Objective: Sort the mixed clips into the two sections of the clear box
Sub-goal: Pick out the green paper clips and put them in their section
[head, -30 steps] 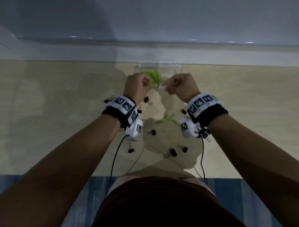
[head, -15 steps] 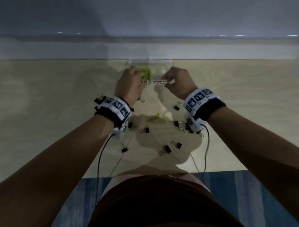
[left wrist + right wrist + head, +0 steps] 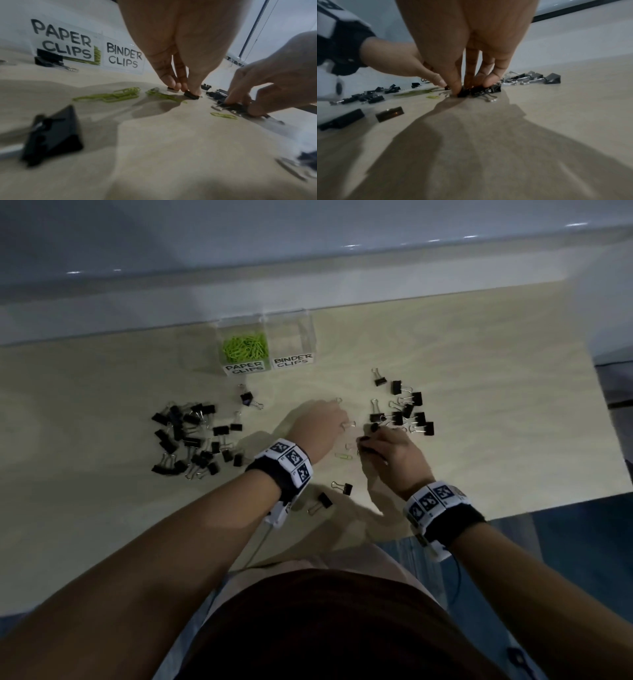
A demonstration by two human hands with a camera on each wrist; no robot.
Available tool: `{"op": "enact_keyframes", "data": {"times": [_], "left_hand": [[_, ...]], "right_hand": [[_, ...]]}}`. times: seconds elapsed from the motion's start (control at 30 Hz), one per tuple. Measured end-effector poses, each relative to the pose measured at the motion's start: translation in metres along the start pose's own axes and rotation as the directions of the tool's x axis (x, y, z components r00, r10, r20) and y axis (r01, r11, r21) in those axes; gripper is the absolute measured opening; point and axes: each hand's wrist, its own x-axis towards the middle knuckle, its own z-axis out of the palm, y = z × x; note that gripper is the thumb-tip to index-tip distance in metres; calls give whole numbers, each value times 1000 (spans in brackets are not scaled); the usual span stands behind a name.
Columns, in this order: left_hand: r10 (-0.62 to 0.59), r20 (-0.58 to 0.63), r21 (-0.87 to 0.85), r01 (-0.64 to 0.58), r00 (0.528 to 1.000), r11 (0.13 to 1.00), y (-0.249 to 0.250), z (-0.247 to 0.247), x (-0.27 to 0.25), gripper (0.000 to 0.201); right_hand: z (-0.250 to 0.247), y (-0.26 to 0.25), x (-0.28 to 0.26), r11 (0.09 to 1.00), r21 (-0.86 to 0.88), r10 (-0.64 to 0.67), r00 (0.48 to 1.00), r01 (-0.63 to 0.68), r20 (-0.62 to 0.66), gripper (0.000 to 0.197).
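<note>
The left hand [image 3: 320, 428] is reaching fingers-down to the desk [image 3: 479, 364], its fingertips [image 3: 173, 84] touching a small black binder clip [image 3: 191, 95]; whether they are actually pinching it cannot be told. Just beside it, the right hand [image 3: 394, 451] is pressing down with curled fingers [image 3: 489, 79] that are gripping a black binder clip [image 3: 485, 90] at the near edge of the right-hand cluster of binder clips [image 3: 404, 409]. A few loose green paper clips [image 3: 109, 96] are lying on the desk between and just in front of the two hands. A larger heap of black binder clips [image 3: 191, 436] is lying well to the left of the left hand, and two more black clips [image 3: 334, 494] are sitting near the wrists. Farther back, at the desk's far edge, the clear box [image 3: 265, 344] is standing with its left section, labelled PAPER CLIPS, holding a pile of green clips [image 3: 245, 347], while the right section is labelled BINDER CLIPS.
</note>
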Motion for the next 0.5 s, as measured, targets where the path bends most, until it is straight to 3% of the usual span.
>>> {"op": "enact_keyframes", "data": {"times": [0.17, 0.27, 0.4, 0.5], "left_hand": [[-22, -90, 12, 24, 996, 1000, -23, -14, -3, 21], [12, -76, 17, -11, 997, 1000, -46, -18, -25, 21], [-19, 55, 84, 14, 998, 996, -68, -15, -50, 31], [-147, 73, -11, 148, 987, 989, -72, -19, -60, 28]], "right_hand": [[-1, 2, -8, 996, -41, 76, 987, -83, -140, 16], [5, -11, -11, 997, -62, -40, 996, 35, -83, 21], [18, -30, -10, 977, -179, -105, 993, 114, 56, 27], [27, -43, 0, 978, -185, -79, 994, 92, 77, 24]]}}
